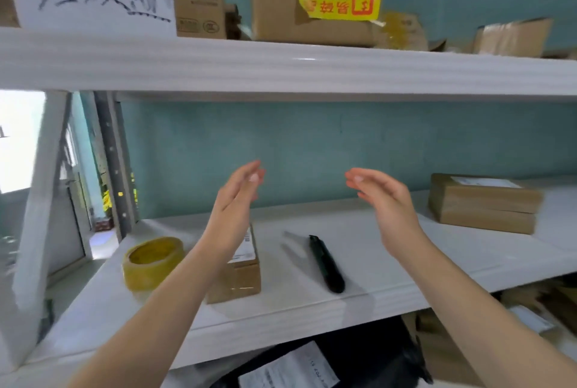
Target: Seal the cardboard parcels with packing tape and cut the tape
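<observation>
My left hand (232, 200) and right hand (385, 200) hover with fingers loose, grasping nothing. On the shelf (390, 262) lie one tape roll (153, 262), one cutter (326, 262) and two parcels: one (240, 275) under my left wrist, one (484, 203) far right.

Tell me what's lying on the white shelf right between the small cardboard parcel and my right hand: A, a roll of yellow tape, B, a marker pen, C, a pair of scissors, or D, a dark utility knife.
D: a dark utility knife lies flat on the shelf, right of the small parcel and below the raised, empty right hand; the tape roll sits left of the parcel.
</observation>
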A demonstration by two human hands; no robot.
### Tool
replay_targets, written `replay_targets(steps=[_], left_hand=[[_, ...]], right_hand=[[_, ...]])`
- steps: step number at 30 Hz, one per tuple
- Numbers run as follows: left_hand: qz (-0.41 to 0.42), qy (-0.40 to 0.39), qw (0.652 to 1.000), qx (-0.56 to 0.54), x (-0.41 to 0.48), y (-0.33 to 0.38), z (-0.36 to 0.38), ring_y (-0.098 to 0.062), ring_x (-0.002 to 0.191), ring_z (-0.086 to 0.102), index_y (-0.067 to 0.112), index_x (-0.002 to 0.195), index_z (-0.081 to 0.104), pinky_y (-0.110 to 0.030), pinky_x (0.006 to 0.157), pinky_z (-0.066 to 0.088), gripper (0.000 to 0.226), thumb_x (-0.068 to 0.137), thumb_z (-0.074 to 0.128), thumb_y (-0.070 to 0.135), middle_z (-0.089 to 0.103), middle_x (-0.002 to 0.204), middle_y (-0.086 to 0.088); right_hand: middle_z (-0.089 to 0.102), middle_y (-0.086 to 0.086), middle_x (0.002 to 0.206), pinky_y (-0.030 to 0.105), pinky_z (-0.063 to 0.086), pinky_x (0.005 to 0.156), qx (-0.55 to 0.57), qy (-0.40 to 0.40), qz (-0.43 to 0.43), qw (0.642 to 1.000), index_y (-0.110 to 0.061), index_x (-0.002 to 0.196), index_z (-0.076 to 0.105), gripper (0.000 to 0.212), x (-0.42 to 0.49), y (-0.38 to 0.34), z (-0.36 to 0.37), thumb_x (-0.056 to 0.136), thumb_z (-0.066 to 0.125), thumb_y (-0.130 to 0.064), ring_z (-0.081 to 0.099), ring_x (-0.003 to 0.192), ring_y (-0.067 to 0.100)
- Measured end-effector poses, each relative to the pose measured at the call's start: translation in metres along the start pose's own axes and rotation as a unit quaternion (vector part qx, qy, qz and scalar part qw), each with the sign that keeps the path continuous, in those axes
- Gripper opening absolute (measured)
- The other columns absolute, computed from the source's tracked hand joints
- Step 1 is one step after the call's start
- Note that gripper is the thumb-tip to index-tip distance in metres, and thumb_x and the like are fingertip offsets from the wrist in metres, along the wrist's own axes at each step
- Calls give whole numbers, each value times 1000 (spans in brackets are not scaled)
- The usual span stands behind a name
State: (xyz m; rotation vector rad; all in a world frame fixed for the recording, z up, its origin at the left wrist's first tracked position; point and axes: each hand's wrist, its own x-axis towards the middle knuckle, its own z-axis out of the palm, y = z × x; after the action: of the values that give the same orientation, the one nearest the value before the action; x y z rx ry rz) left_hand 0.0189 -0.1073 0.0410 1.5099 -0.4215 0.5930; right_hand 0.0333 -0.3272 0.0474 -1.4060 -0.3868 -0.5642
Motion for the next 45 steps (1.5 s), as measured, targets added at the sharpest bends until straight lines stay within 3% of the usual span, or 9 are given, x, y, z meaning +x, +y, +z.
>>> replay_targets(steps=[5, 8, 14, 19, 23, 28, 32, 38, 45], left_hand=[[22, 9, 999, -32, 0, -4, 91, -6, 110, 57, 23, 118, 53, -6, 79, 44, 24, 98, 42, 15, 59, 125, -5], [14, -5, 998, -58, 3, -10, 155, -12, 111, 56, 21, 116, 53, -11, 77, 46, 24, 96, 44, 13, 59, 123, -9], [21, -34, 995, -93, 8, -18, 264, -6, 103, 59, 31, 104, 57, -21, 79, 46, 23, 96, 45, 13, 63, 109, 0], [4, -49, 993, -111, 24, -26, 326, -4, 97, 59, 24, 108, 56, -24, 79, 45, 21, 96, 45, 11, 63, 103, 5], [-5, -74, 992, -104, 40, -38, 361, -5, 100, 59, 31, 102, 58, -23, 79, 46, 21, 97, 46, 15, 64, 105, 7], [-34, -71, 993, -91, 71, -63, 391, -8, 97, 60, 30, 99, 59, -23, 76, 46, 19, 97, 46, 16, 65, 103, 7], [-57, -74, 993, -76, 98, -83, 409, -14, 101, 58, 25, 99, 58, -23, 73, 44, 13, 97, 47, 19, 62, 109, -1], [-73, -60, 992, -89, 120, -102, 427, -12, 94, 59, 19, 102, 57, -25, 75, 43, 13, 97, 46, 16, 64, 100, 2], [-67, -14, 996, -66, 137, -109, 446, -13, 90, 60, 19, 98, 57, -24, 72, 45, 16, 95, 45, 11, 64, 94, 3]], right_hand=[[70, 1, 98, 21, 45, 84, -1, -1, -8, 1000, -20, 91, 67, 22, 14, -10, -86, 95, 46, -16, 66, 95, 12], [70, 3, 99, 20, 46, 84, -20, 16, -7, 1000, -20, 92, 67, 23, 23, -17, -147, 96, 45, -17, 67, 94, 10], [72, 2, 96, 28, 47, 94, -48, 57, 12, 997, -16, 90, 68, 20, 34, -27, -248, 94, 49, -19, 67, 96, 15], [73, 0, 97, 30, 47, 94, -78, 79, 18, 994, -18, 88, 70, 20, 45, -30, -307, 93, 50, -20, 67, 97, 13], [73, -4, 99, 25, 47, 91, -97, 103, 26, 990, -19, 90, 71, 18, 61, -21, -340, 91, 53, -22, 66, 97, 8], [73, -10, 91, 11, 47, 75, -110, 117, 19, 987, -23, 89, 72, 11, 87, -1, -367, 87, 62, -21, 66, 93, 2], [71, -11, 92, 21, 46, 88, -109, 147, 35, 983, -22, 85, 71, 10, 110, 16, -386, 86, 62, -17, 64, 98, 7], [70, -7, 95, 34, 44, 97, -105, 161, 63, 979, -22, 82, 70, 17, 142, 41, -408, 85, 59, -9, 61, 107, 20], [70, -7, 95, 30, 43, 98, -90, 125, 66, 986, -21, 80, 70, 18, 180, 66, -437, 85, 60, -8, 63, 105, 16]])
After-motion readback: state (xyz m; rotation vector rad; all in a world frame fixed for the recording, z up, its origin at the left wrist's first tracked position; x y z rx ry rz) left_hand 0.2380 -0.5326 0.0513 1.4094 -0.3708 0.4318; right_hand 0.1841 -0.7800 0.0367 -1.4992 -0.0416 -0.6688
